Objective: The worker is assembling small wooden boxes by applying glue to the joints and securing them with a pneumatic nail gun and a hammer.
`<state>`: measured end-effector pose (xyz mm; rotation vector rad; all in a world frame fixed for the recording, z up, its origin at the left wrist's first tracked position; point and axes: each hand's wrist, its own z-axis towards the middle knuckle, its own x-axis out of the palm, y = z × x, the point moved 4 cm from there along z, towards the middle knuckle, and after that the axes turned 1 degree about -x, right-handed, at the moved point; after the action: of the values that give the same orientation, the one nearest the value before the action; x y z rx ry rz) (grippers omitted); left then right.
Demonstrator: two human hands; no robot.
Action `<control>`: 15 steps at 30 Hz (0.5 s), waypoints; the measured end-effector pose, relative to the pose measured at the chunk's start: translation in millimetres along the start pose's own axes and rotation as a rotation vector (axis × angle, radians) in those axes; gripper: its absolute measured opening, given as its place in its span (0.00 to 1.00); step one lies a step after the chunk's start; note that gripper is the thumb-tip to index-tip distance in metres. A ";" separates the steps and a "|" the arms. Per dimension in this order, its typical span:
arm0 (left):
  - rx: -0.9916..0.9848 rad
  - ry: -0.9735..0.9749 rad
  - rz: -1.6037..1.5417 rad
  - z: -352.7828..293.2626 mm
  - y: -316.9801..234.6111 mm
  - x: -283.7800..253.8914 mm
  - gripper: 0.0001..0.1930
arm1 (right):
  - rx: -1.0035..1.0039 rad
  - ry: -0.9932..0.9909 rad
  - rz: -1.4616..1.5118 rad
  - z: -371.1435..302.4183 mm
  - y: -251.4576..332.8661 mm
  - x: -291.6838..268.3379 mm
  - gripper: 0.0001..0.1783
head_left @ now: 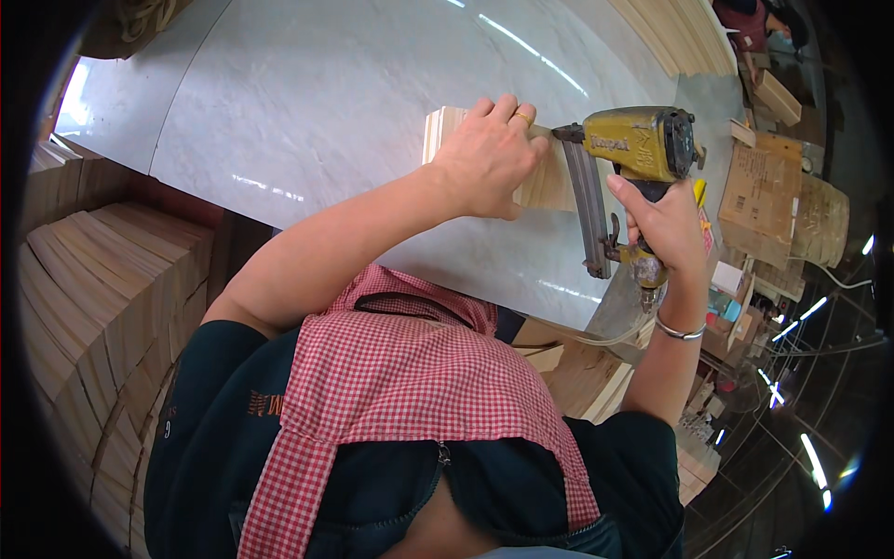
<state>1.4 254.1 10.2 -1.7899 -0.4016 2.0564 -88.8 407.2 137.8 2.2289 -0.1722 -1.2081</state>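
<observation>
A pale wooden piece [549,189] with layered edges lies on the grey marble-look worktable [307,102]. My left hand [494,154] is closed over it from above, fingers curled across its far edge, covering most of its middle. To its right, my right hand [666,219] is wrapped around the handle of a yellow and black nail gun [626,147]. The gun's dark nose meets the right side of the wood near my left fingertips; whether it touches is hard to tell. Its long grey magazine slants down toward me.
Tall stacks of wooden boards [112,270] stand on the left. Long wooden strips [670,37] lie at the table's far right. Beyond are cardboard boxes [759,196] and another person [750,23]. A pale hose [596,341] runs along the near table edge below the gun.
</observation>
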 end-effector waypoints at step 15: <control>0.099 -0.127 0.043 -7.3 2.6 2.0 0.31 | -0.042 -0.131 -0.045 -7.7 -34.6 -21.0 0.17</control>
<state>8.1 252.6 6.2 -1.6294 -0.2932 2.1873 -100.4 446.8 137.0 2.1284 -0.1476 -1.3702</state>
